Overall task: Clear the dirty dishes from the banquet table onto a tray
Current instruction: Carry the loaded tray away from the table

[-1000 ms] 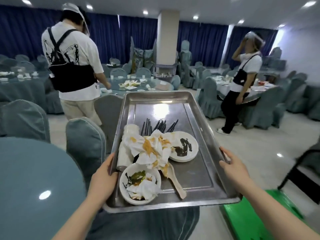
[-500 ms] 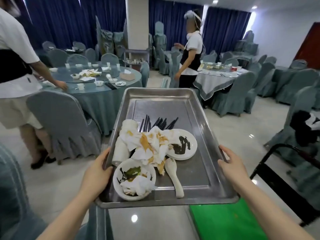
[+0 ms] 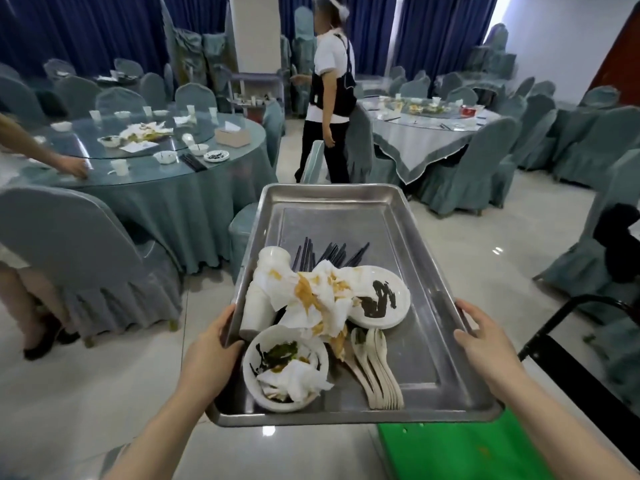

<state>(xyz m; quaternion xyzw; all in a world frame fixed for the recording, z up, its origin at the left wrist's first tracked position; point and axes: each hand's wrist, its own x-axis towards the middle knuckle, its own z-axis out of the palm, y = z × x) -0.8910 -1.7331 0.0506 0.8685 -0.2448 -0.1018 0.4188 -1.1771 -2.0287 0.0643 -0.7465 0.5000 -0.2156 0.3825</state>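
Observation:
I carry a steel tray [image 3: 426, 327] in front of me above the floor. My left hand [image 3: 211, 355] grips its left rim and my right hand [image 3: 485, 344] grips its right rim. On the tray lie a dirty white bowl [image 3: 263, 393] with napkins in it, a soiled plate [image 3: 384, 296], stained napkins [image 3: 318, 299], stacked white cups [image 3: 259, 299], several spoons [image 3: 377, 368] and dark chopsticks [image 3: 325, 254].
A round banquet table [image 3: 166, 188] with dirty dishes stands ahead left, ringed by covered chairs [image 3: 79, 258]. A person's hand [image 3: 72, 166] rests on it. Another person [image 3: 329, 98] stands beyond the tray near a second table [image 3: 433, 133]. A green surface [image 3: 460, 452] lies low right.
The view has swung right and down; the left banquet table and the standing person now sit further left and closer. Both hands keep the same grip on the tray.

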